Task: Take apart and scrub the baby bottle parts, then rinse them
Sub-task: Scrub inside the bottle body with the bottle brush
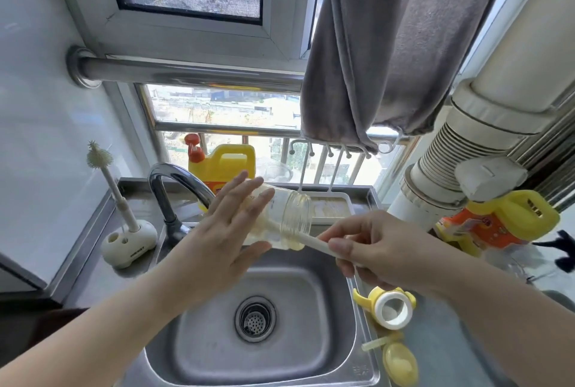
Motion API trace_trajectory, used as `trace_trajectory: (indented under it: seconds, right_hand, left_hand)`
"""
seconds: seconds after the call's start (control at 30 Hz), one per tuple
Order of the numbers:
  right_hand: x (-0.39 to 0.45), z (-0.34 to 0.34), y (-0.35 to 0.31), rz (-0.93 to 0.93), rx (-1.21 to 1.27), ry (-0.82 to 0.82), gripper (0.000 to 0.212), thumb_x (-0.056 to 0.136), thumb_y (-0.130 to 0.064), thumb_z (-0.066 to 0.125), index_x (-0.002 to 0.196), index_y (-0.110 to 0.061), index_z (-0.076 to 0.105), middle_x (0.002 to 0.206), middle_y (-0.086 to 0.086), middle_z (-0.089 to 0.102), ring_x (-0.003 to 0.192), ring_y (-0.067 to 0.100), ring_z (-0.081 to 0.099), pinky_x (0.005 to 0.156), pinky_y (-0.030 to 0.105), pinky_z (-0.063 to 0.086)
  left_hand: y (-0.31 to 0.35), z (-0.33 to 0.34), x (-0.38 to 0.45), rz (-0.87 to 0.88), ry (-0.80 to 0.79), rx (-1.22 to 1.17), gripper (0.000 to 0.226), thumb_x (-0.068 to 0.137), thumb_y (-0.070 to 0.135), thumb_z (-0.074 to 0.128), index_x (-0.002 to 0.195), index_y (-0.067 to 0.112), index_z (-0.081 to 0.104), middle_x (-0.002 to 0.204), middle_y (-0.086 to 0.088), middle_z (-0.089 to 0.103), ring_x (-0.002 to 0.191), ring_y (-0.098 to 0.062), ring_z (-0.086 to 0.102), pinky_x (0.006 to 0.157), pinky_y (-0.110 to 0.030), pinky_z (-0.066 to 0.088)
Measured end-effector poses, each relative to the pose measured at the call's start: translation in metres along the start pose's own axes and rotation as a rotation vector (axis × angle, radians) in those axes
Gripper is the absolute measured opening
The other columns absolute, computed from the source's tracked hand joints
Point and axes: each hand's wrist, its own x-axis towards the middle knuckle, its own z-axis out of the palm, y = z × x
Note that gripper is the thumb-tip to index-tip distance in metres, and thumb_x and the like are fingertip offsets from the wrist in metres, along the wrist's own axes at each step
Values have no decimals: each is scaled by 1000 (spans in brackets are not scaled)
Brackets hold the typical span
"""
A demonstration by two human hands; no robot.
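Bottle (277, 218), clear, light, rigid and likely slick when wet, lies tilted above the sink (193, 349), braced by the left hand (224, 231) with straight fingers, while the right hand (370, 246) pinches the brush handle (314, 242) entering its mouth.

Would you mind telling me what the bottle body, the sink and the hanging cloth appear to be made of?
Bottle body: clear, faintly yellowish plastic by the look; the brush shows through it and the neck has moulded threads. Glass cannot be ruled out.
Sink: brushed stainless steel, grey with soft reflections.
Hanging cloth: soft grey fabric, matte, probably microfibre or terry, draped in folds.
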Motion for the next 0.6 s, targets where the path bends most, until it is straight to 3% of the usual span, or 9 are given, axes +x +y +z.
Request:
trace_trajectory:
  seconds: [0.07,0.13,0.27,0.43,0.5,0.6]
  right_hand:
    - [-2,0,-2,-6,-78,-4,16,95,-17,53,102,-17,68,59,1,58,47,14,42,41,21,33]
    - [-4,1,-4,-21,-167,-7,16,94,-21,55,103,-23,68,60,-4,61,50,12,45,45,19,36]
    - [-7,-5,-6,-24,-417,89,12,92,-32,57,94,-38,66,64,-11,65,55,10,52,54,23,43]
    - [-8,-6,-10,-91,-403,238,14,93,-28,54,91,-37,64,64,-7,63,50,8,47,49,19,39]
    - [-8,6,-12,-137,-374,227,16,94,-26,53,97,-34,67,66,-8,61,48,5,43,50,20,37]
    - [-12,11,-15,-163,-407,122,23,94,-25,53,112,-32,67,67,-18,56,48,-8,50,49,6,36]
  left_hand:
    - [-3,-10,7,-5,-37,46,80,75,62,56,137,15,36,130,-5,37,121,-24,36,89,-50,50]
    - [-2,-18,18,-37,-116,138,96,56,70,61,133,18,39,122,-3,37,111,-21,36,75,-46,54]
    - [4,-21,21,-123,-183,80,92,53,70,56,130,20,48,125,-1,56,113,-22,53,79,-46,57]
    - [12,-18,17,-182,-24,-20,89,55,69,60,126,15,53,116,0,63,102,-19,58,85,-33,48]
    - [16,-16,19,-177,-10,-11,89,56,68,60,125,12,55,116,-2,64,104,-21,58,88,-32,44]
    - [13,-17,17,-128,-47,-26,87,56,66,61,124,12,57,116,-2,64,107,-18,54,88,-32,44]
